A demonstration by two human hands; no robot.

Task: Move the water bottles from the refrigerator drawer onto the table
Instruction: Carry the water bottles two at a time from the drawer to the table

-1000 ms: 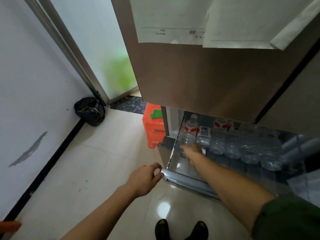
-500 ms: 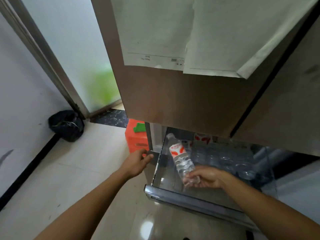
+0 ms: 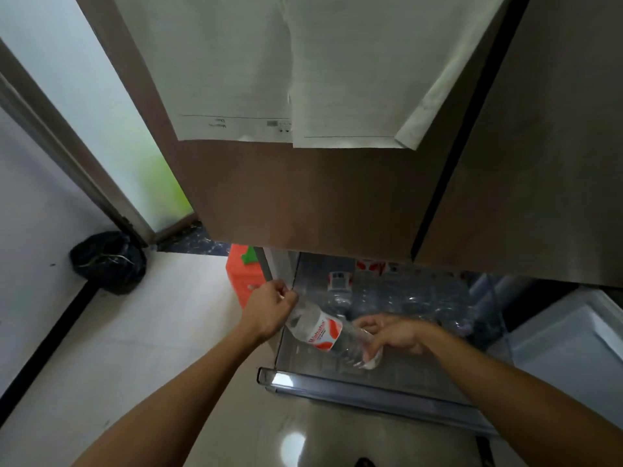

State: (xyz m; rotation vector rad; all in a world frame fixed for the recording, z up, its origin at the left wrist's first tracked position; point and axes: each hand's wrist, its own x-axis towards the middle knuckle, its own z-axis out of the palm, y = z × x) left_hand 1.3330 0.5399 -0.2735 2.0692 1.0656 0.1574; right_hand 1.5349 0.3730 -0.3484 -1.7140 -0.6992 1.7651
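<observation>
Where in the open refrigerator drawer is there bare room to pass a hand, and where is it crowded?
Free: the drawer floor strip between the front rim and the row of bottles, partly under the held bottle gripped by the left hand and right hand. Crowded: the drawer's back, where that row sits packed side by side.

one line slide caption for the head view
Left hand at the neck and right hand at the base hold a water bottle over the open refrigerator drawer.
</observation>
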